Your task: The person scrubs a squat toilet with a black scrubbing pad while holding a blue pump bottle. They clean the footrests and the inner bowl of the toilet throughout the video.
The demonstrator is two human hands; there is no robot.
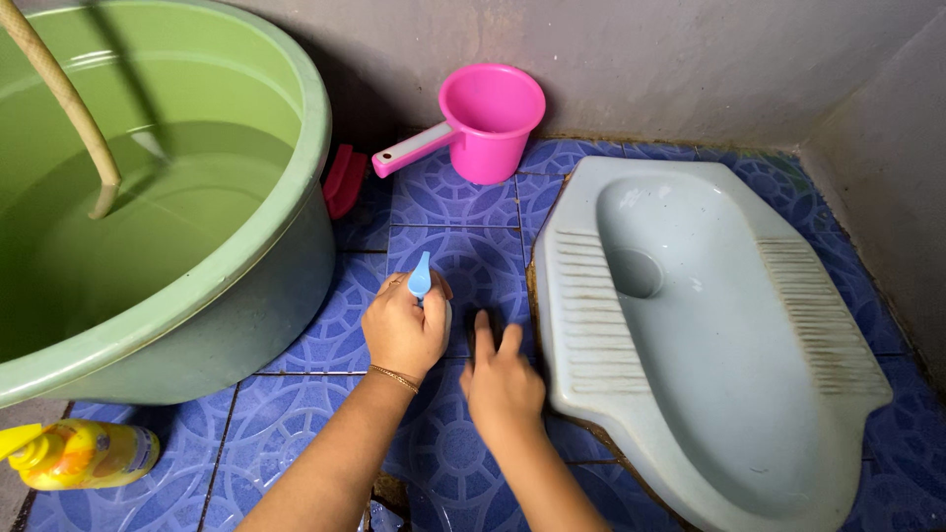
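Note:
My left hand is closed around a small bottle with a light blue pointed cap, held upright over the blue patterned floor tiles. A thin gold bracelet circles that wrist. My right hand rests beside it, fingers pressed down on the tile at a dark patch close to the left rim of the pale blue squat toilet. Whether the right hand holds anything under its fingers is hidden.
A large green basin full of water stands at the left with a tan hose dipping in. A pink dipper and a red brush sit by the back wall. A yellow bottle lies at bottom left.

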